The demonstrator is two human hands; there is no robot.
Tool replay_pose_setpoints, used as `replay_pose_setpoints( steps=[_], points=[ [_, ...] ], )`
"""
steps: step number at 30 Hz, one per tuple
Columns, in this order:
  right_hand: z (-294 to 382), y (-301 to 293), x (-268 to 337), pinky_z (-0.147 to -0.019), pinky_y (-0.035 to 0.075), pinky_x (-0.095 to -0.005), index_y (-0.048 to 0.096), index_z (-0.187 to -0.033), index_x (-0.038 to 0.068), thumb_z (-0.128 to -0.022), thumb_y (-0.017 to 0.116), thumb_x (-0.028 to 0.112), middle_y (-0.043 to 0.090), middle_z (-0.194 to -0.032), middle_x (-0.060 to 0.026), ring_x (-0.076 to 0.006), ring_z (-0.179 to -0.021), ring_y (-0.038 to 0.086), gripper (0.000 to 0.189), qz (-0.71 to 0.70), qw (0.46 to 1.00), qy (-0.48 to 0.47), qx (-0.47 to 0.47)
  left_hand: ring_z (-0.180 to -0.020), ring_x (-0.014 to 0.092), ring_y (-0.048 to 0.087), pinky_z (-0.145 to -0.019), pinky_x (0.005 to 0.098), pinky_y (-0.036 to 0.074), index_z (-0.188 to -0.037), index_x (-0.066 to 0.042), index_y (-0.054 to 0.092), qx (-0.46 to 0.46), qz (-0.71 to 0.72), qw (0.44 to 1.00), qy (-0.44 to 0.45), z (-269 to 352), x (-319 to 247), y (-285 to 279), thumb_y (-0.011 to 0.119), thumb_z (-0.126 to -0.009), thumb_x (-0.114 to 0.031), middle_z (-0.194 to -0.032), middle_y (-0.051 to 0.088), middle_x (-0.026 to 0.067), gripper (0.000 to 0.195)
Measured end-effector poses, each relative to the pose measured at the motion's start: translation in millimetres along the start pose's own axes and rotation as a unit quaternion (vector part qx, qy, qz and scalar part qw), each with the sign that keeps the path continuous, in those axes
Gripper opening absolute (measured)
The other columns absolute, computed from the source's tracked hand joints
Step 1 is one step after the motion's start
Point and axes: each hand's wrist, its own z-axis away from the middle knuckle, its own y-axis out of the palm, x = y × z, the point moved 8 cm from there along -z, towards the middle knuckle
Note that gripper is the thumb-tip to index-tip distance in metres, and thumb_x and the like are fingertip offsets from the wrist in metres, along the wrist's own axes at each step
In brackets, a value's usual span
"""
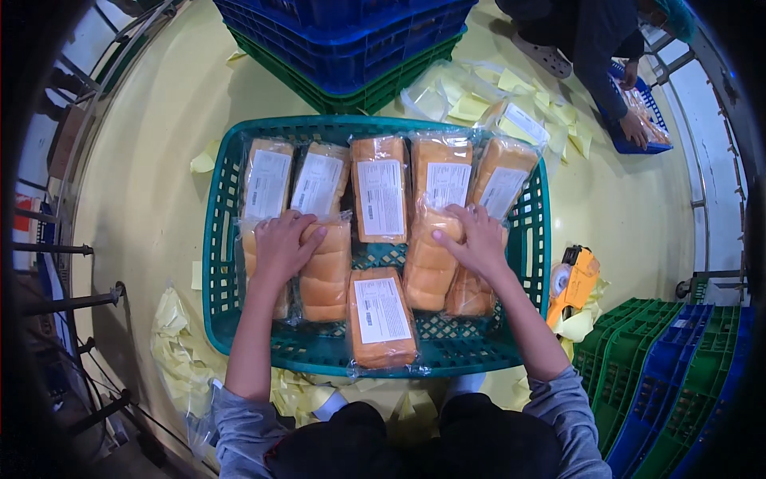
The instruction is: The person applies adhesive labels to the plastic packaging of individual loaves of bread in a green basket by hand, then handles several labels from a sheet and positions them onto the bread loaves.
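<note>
A green plastic crate (377,369) stands in front of me with several bread loaves in clear wrap. At its left side, my left hand (285,244) grips the upper end of an unlabelled-side-up loaf (325,275), partly covering another loaf (248,245). My right hand (476,239) has its thumb on the face of a loaf (432,263) and its fingers over the top end; a browner loaf (471,293) lies beneath the wrist side. Labelled loaves, one of them in the middle (379,191), form the far row. Another labelled loaf (383,317) lies at the near rim.
Stacked blue and green crates (353,57) stand beyond the crate; more crates (652,365) are at right. Yellow paper scraps (173,341) litter the floor. An orange tape dispenser (577,281) is right of the crate. A co-worker's hands (635,127) reach into a blue basket (649,146).
</note>
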Motion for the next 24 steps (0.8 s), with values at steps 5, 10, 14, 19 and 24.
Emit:
replay_pose_setpoints(
  steps=[5, 10, 14, 19, 24],
  points=[
    [3.8, 27.8, -5.7, -0.089, 0.036, -0.0456, 0.056, -0.111, 0.019, -0.078, 0.051, 0.057, 0.05, -0.108, -0.0174, -0.038, -0.096, 0.048, 0.05, -0.027, 0.976, -0.048, 0.21, -0.087, 0.028, 0.057, -0.082, 0.0377, 0.04, -0.095, -0.009, 0.064, 0.242, 0.142, 0.957, -0.07, 18.0, 0.7, 12.9, 0.054, -0.082, -0.037, -0.092, 0.059, 0.0106, 0.032],
    [20.0, 52.4, -24.7, -0.091, 0.034, -0.0449, 0.058, -0.108, 0.018, -0.08, 0.045, 0.059, 0.052, -0.106, -0.0173, -0.0356, -0.1, 0.045, 0.051, 0.057, 0.983, 0.018, 0.172, -0.088, 0.03, 0.055, -0.081, 0.0392, 0.039, -0.093, -0.007, 0.064, 0.016, 0.036, 0.999, 0.001, 37.6, -6.4, 14.9, 0.054, -0.081, -0.04, -0.093, 0.059, 0.0105, 0.036],
    [36.1, 48.8, -14.5, -0.093, 0.032, -0.0453, 0.057, -0.111, 0.016, -0.082, 0.046, 0.055, 0.049, -0.113, -0.0178, -0.0362, -0.104, 0.043, 0.05, 0.106, 0.98, 0.0, 0.168, -0.089, 0.029, 0.054, -0.082, 0.0401, 0.038, -0.096, -0.009, 0.065, 0.109, 0.054, 0.992, -0.017, 47.2, -9.2, 18.5, 0.051, -0.081, -0.046, -0.091, 0.058, 0.0104, 0.042],
    [85.6, 21.6, 65.8, -0.096, 0.032, -0.0453, 0.046, -0.123, 0.017, -0.069, 0.066, 0.048, 0.04, -0.124, -0.0164, -0.0385, -0.111, 0.039, 0.065, -0.126, 0.937, -0.25, 0.21, -0.095, 0.029, 0.053, -0.085, 0.0391, 0.038, -0.102, -0.009, 0.063, 0.125, 0.095, 0.987, -0.023, 68.2, 4.5, 33.7, 0.049, -0.082, -0.048, -0.096, 0.058, 0.0114, 0.047],
    [141.9, 27.0, 91.0, -0.097, 0.034, -0.0454, 0.041, -0.128, 0.013, -0.069, 0.07, 0.041, 0.037, -0.127, -0.0203, -0.0394, -0.116, 0.038, 0.071, -0.168, 0.874, -0.345, 0.297, -0.097, 0.03, 0.051, -0.088, 0.0389, 0.035, -0.106, -0.006, 0.06, 0.14, 0.112, 0.984, -0.012, 71.6, -0.8, 34.1, 0.048, -0.084, -0.042, -0.102, 0.057, 0.011, 0.044]
  ],
)
